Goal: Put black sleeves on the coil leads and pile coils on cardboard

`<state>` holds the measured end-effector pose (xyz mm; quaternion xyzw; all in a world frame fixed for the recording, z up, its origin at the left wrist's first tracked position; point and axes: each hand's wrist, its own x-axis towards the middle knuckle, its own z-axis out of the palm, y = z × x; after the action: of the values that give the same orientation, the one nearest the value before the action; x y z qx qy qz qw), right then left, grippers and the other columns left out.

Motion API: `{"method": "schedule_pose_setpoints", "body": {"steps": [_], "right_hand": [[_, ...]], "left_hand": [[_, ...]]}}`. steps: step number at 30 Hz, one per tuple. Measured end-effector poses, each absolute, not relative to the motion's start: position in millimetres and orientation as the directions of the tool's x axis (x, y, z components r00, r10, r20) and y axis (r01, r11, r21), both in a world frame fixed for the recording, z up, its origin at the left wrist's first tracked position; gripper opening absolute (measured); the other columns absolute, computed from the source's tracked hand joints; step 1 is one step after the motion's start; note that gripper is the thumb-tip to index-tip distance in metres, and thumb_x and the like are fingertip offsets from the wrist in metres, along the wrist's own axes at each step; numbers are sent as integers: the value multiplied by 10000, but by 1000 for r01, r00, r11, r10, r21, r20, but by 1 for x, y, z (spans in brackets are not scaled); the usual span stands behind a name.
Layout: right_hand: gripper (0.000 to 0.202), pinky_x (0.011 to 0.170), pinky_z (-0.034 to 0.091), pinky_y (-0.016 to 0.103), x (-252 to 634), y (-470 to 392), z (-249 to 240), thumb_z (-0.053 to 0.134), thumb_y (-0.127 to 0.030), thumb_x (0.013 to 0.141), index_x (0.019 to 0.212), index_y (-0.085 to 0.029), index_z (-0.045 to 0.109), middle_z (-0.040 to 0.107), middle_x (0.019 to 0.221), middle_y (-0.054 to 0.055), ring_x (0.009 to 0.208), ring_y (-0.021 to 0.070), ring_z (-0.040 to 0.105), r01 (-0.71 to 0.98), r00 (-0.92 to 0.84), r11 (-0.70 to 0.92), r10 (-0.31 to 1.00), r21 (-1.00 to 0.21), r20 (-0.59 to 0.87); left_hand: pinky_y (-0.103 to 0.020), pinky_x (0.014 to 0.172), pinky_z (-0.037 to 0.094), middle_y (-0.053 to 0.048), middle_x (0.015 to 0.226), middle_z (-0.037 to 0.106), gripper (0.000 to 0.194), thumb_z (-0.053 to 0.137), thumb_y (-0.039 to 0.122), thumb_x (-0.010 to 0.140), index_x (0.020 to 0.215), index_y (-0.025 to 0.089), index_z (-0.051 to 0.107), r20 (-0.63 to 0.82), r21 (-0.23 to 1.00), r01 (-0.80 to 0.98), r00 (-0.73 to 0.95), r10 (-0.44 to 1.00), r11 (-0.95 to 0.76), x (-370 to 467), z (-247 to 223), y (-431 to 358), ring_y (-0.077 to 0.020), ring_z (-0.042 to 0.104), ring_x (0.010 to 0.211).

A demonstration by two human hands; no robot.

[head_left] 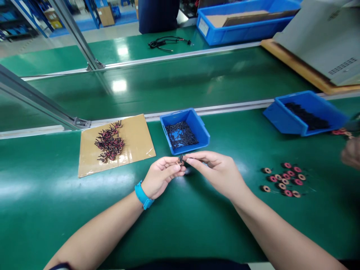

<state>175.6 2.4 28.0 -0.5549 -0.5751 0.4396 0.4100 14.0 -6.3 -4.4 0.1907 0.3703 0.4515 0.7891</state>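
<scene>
My left hand [164, 174], with a teal band at the wrist, pinches a small copper-wound toroid coil [179, 162] between thumb and fingers. Short black sleeves [180, 158] stand up from the coil. My right hand [218, 170] meets it from the right, its thumb and index finger closed at those sleeves; whatever lies between the fingertips is too small to make out. Just beyond both hands, a blue bin [201, 140] holds many short black tubes [182, 135]. Loose pink and copper coils [285, 180] lie on the green bench right of my right forearm.
A brown cardboard sheet [137, 138] at left carries a heap of coils with black sleeves [111, 144]. Another blue bin [287, 122] of black parts stands at right, near another person's blurred hand [351, 153]. Behind run a metal rail and a green belt [168, 86].
</scene>
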Motion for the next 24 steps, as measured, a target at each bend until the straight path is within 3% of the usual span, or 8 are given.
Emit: {"method": "schedule_pose_setpoints", "body": {"steps": [4, 8, 24], "right_hand": [[86, 715, 556, 315, 179, 5, 33, 679, -282, 716, 761, -226, 726, 732, 834, 35, 737, 163, 674, 181, 26, 28, 999, -983, 34], [142, 628, 568, 301, 177, 2, 38, 713, -302, 689, 801, -215, 720, 721, 722, 27, 614, 146, 659, 99, 43, -14, 999, -995, -9], [76, 729, 559, 338, 173, -3, 36, 692, -261, 707, 769, -227, 718, 733, 807, 29, 747, 182, 678, 236, 35, 67, 996, -969, 77]], "left_hand": [[-249, 669, 525, -18, 746, 703, 269, 806, 197, 581, 790, 128, 652, -423, 643, -559, 311, 851, 524, 14, -5, -7, -111, 656, 656], [-253, 645, 520, 5, 696, 680, 290, 827, 196, 538, 741, 134, 628, -419, 670, -545, 283, 863, 504, 15, -5, -7, -101, 636, 617], [-225, 600, 501, 24, 641, 651, 305, 829, 199, 526, 722, 134, 604, -388, 707, -522, 278, 879, 477, 16, -4, -7, -79, 602, 570]]}}
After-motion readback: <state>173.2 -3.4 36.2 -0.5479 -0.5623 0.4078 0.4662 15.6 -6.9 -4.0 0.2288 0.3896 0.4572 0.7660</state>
